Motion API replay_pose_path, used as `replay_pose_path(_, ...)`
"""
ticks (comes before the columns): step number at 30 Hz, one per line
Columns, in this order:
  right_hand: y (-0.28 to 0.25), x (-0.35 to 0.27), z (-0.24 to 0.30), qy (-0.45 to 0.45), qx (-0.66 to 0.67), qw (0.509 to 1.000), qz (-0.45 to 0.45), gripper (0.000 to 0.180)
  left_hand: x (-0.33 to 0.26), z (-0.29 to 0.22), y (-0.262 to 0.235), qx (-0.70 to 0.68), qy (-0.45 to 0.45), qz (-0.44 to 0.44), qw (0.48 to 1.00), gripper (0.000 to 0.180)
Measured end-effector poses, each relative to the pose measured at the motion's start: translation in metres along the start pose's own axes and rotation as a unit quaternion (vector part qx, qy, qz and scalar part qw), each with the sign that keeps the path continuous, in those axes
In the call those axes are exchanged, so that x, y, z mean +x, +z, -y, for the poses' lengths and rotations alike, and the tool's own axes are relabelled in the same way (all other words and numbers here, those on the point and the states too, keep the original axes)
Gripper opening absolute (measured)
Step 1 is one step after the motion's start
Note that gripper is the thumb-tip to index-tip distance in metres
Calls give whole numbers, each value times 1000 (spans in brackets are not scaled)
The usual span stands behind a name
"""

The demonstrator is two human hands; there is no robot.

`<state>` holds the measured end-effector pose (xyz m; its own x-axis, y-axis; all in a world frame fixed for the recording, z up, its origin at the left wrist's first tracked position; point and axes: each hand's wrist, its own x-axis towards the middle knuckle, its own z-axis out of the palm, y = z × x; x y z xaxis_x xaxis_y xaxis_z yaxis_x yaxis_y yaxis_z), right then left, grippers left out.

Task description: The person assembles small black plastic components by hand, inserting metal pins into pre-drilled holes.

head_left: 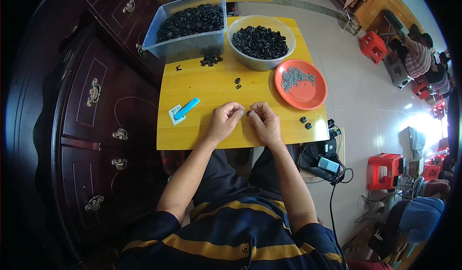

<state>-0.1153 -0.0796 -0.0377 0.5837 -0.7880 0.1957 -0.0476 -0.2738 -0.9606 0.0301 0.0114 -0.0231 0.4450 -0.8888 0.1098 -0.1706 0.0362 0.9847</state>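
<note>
In the head view, a yellow worktop [264,84] fills the middle of the frame, its surface glossy. Near its lower edge, the right hand [266,124] has its fingers pinched on a small black part [248,113], just right of the frame's centre. The left hand [225,120] meets it from the left, thumb and forefinger drawn close; I cannot tell whether they grip anything.

At the worktop's upper left sits a clear rectangular tub [168,53] heaped with black pieces, a loose cluster [210,60] spilled below it. Beside it stands a round clear bowl [262,66], also filled with black pieces. Right of centre, an orange-red plate [304,96] carries slim grey pieces [293,77]. A blue-handled tool [187,109] lies slanted at left, over a white label.

Dark wooden cabinets [72,111] with ornate metal pulls take up the frame's left. Pale tiled floor [346,87] spreads at right, with red stools at the upper right [373,47] and lower right [382,171], and seated people [418,60] along the far right edge.
</note>
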Motion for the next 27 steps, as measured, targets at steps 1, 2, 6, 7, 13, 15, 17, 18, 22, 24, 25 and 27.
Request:
replay_pose_path(1, -1, 0, -1, 3, 1, 1000, -2, 14, 0, -1, 1, 1, -2, 3, 1000, 6)
replay_pose_path(2, -1, 0, -1, 6, 7, 1000, 0, 11, 0, -1, 2, 0, -2, 5, 1000, 6)
replay_pose_path(6, 0, 1, -3, 43, 52, 998, -1, 10, 0, 0, 1, 18, 3, 5, 1000, 6)
replay_pose_path(7, -1, 1, -4, 45, 52, 998, -2, 10, 0, 1, 1, 18, 2, 6, 1000, 6)
replay_pose_path(13, 0, 1, -1, 43, 51, 998, -6, 9, 2, 4, 0, 8, -8, 1, 1000, 6)
replay_pose_path(15, 0, 1, -2, 40, 52, 998, -1, 8, 1, 3, 1, 26, 3, 0, 1000, 6)
replay_pose_path(17, 0, 1, -1, 40, 45, 998, -4, 8, 1, 1, 1, 30, 6, 2, 1000, 5)
replay_pose_path(18, 0, 1, -1, 41, 38, 998, -6, 8, 1, 0, 1, 34, 10, 3, 999, 5)
replay_pose_path(22, 0, 1, 0, 40, 57, 998, -8, 8, 2, -6, 5, 38, 5, 3, 999, 4)
replay_pose_path(24, 2, 0, -1, 39, 35, 998, -17, 8, 2, -9, 5, 55, 12, -2, 998, 4)
replay_pose_path(25, 3, 0, -2, 38, 35, 999, -17, 8, 1, -8, 5, 55, 13, -2, 998, 4)
replay_pose_path(27, 3, 1, -2, 22, 40, 999, -27, 8, 2, -7, 7, 57, 26, -8, 998, 3)
